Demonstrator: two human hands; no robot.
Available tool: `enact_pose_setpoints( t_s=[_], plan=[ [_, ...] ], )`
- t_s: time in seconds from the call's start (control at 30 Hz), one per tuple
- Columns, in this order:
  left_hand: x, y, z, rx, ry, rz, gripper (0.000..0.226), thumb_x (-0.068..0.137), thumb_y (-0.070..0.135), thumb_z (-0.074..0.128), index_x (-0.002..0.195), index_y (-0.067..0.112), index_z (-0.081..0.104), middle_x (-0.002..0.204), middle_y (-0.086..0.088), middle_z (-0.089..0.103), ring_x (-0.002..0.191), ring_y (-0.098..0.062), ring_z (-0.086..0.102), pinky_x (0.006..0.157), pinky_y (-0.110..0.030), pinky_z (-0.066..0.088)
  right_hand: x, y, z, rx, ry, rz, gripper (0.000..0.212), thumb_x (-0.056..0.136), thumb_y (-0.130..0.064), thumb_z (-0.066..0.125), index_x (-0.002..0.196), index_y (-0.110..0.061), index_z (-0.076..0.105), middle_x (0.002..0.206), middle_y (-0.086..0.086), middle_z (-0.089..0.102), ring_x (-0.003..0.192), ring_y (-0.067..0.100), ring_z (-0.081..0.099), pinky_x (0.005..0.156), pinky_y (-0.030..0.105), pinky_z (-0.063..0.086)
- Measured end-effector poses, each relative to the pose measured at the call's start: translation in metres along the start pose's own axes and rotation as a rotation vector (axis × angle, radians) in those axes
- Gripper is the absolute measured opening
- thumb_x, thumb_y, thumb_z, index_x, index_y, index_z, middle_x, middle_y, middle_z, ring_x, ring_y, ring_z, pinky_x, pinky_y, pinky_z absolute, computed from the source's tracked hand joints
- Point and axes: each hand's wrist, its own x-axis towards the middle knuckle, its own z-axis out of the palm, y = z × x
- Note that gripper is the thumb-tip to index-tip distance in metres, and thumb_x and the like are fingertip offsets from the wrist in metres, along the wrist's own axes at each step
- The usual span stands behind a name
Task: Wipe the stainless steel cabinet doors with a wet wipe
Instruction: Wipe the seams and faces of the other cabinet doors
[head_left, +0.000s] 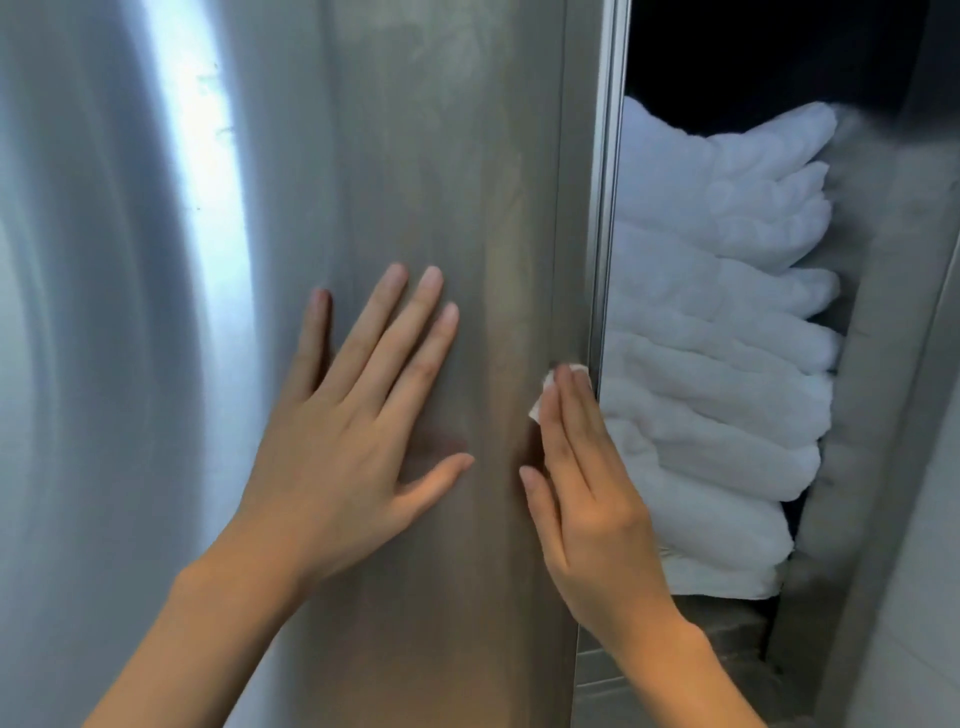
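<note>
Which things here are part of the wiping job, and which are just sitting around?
In the job:
wet wipe
steel door
right hand, pressing the wipe to the door's edge
left hand, flat on the door

Just there:
folded white towels, stacked beside the door

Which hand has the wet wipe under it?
The right hand, pressing the white wipe against the cabinet door near its edge; the left hand rests flat and bare.

White wipe (541, 402) on steel door (441, 208)

Linen storage: steel cabinet (415, 208), folded towels (717, 364).
</note>
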Motion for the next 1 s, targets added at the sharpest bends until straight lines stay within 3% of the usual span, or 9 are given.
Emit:
enact_pose_setpoints(
  t_s=[0.2, 0.3, 0.47, 0.6, 0.77, 0.9, 1.0],
  plan=[
    [-0.001, 0.008, 0.006, -0.003, -0.007, -0.028, 0.098, 0.081, 0.066, 0.042, 0.151, 0.002, 0.018, 0.160, -0.014, 0.011, 0.148, -0.030, 0.007, 0.116, -0.061, 0.004, 0.037, -0.010, -0.003, 0.058, 0.024, 0.113, 0.054, 0.099, -0.028, 0.031, 0.143, 0.003, 0.023, 0.152, 0.013, 0.020, 0.143, 0.022, 0.015, 0.117, 0.022, 0.009],
    [-0.001, 0.010, 0.007, 0.009, -0.010, -0.035, 0.102, 0.078, 0.067, 0.045, 0.151, 0.001, 0.017, 0.160, -0.015, 0.010, 0.148, -0.031, 0.006, 0.116, -0.061, 0.003, 0.036, -0.009, -0.002, 0.027, 0.045, 0.092, 0.052, 0.099, -0.024, 0.033, 0.142, 0.004, 0.024, 0.151, 0.014, 0.020, 0.143, 0.025, 0.017, 0.118, 0.026, 0.013],
    [-0.002, 0.010, 0.007, 0.026, -0.027, -0.039, 0.108, 0.073, 0.065, 0.056, 0.151, 0.000, 0.018, 0.160, -0.015, 0.011, 0.148, -0.031, 0.006, 0.115, -0.063, 0.005, -0.035, -0.006, 0.004, -0.038, -0.071, 0.039, 0.046, 0.096, -0.013, 0.037, 0.137, 0.007, 0.033, 0.148, 0.019, 0.030, 0.140, 0.028, 0.027, 0.114, 0.036, 0.025],
    [-0.002, 0.014, 0.006, 0.011, -0.016, -0.065, 0.113, 0.068, 0.058, 0.069, 0.150, 0.000, 0.019, 0.160, -0.016, 0.011, 0.148, -0.032, 0.006, 0.115, -0.063, 0.003, -0.008, -0.007, 0.000, 0.042, -0.026, 0.098, 0.046, 0.096, -0.010, 0.035, 0.138, 0.005, 0.033, 0.148, 0.017, 0.030, 0.141, 0.023, 0.022, 0.116, 0.030, 0.020],
    [-0.004, 0.015, 0.008, 0.003, -0.018, -0.070, 0.106, 0.074, 0.057, 0.064, 0.151, 0.001, 0.018, 0.160, -0.015, 0.010, 0.148, -0.031, 0.005, 0.116, -0.060, 0.001, -0.003, -0.006, 0.005, 0.064, 0.009, 0.101, 0.047, 0.097, -0.008, 0.034, 0.141, 0.005, 0.029, 0.151, 0.018, 0.026, 0.143, 0.023, 0.018, 0.117, 0.031, 0.017],
    [-0.019, 0.018, 0.010, -0.007, -0.064, -0.037, 0.105, 0.074, 0.055, 0.065, 0.151, 0.002, 0.018, 0.160, -0.015, 0.010, 0.148, -0.032, 0.005, 0.116, -0.061, 0.003, -0.092, -0.005, 0.018, -0.016, -0.118, 0.068, 0.044, 0.091, -0.005, 0.040, 0.133, 0.009, 0.040, 0.145, 0.021, 0.033, 0.137, 0.030, 0.032, 0.114, 0.031, 0.025],
    [-0.029, 0.025, 0.010, 0.003, -0.117, -0.015, 0.112, 0.067, 0.055, 0.072, 0.150, 0.000, 0.019, 0.160, -0.017, 0.010, 0.148, -0.034, 0.005, 0.114, -0.064, 0.004, -0.137, -0.010, 0.022, -0.073, -0.307, 0.074, 0.041, 0.094, -0.011, 0.036, 0.128, 0.010, 0.044, 0.141, 0.023, 0.038, 0.135, 0.033, 0.034, 0.114, 0.023, 0.020]
  ],
)
